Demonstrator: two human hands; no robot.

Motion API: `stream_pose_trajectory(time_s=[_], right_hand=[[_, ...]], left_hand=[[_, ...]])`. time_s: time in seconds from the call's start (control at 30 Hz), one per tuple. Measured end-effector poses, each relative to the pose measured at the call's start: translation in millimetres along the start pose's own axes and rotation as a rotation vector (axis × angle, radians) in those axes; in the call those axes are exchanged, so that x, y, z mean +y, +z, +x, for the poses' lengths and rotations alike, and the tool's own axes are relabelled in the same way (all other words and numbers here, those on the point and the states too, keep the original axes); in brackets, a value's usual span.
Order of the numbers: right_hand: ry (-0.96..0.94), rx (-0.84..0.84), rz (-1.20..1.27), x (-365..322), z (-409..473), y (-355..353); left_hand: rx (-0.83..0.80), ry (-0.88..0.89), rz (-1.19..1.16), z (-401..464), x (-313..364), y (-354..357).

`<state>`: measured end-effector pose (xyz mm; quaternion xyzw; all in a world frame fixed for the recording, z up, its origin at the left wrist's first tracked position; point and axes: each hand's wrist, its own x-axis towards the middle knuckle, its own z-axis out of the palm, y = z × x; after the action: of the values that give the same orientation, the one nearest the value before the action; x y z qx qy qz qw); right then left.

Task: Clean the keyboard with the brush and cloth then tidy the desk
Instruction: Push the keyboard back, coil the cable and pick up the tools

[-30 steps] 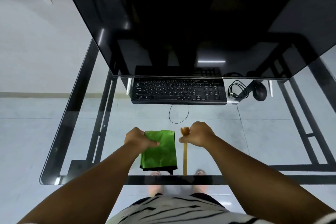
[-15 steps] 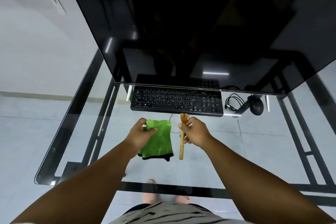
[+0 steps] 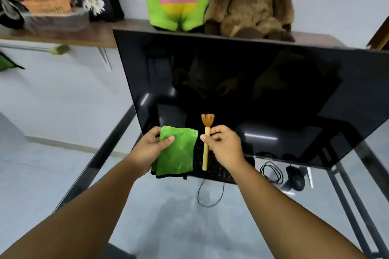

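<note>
Both tools were lifted over the keyboard (image 3: 212,169).
The left hand (image 3: 152,147) gripped the cloth (image 3: 178,152); the right hand (image 3: 223,147) pinched the brush (image 3: 206,140), which should turn bristles-down first.

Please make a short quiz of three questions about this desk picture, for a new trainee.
1. True or false: the left hand holds the green cloth.
2. Which way do the bristles of the brush in the right hand point? A up, B down, C sideways.
3. What lies on the glass desk right of the coiled cable?

Key: 1 true. 2 A. 3 the black mouse.
</note>
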<state>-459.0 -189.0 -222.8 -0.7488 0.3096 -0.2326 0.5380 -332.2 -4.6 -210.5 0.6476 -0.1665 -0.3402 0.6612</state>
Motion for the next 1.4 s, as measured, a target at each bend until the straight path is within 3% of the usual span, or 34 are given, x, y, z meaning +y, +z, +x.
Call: stream_pose_trajectory(time_s=[0.57, 0.73, 0.97, 1.2, 1.4], right_hand=[[-0.402, 0.145, 0.179, -248, 92, 70], [-0.457, 0.247, 0.139, -308, 148, 106], [-0.316, 0.290, -0.126, -338, 222, 150], [-0.067, 0.121, -0.533, -334, 245, 175], [0.061, 0.078, -0.611, -337, 257, 191]], left_hand=[[-0.028, 0.405, -0.135, 43, 247, -116], [0.001, 0.439, -0.171, 83, 308, -161], [0.024, 0.323, -0.067, 159, 336, -189], [0.050, 0.231, 0.112, 216, 333, -198], [0.178, 0.206, 0.480, 242, 328, -210]])
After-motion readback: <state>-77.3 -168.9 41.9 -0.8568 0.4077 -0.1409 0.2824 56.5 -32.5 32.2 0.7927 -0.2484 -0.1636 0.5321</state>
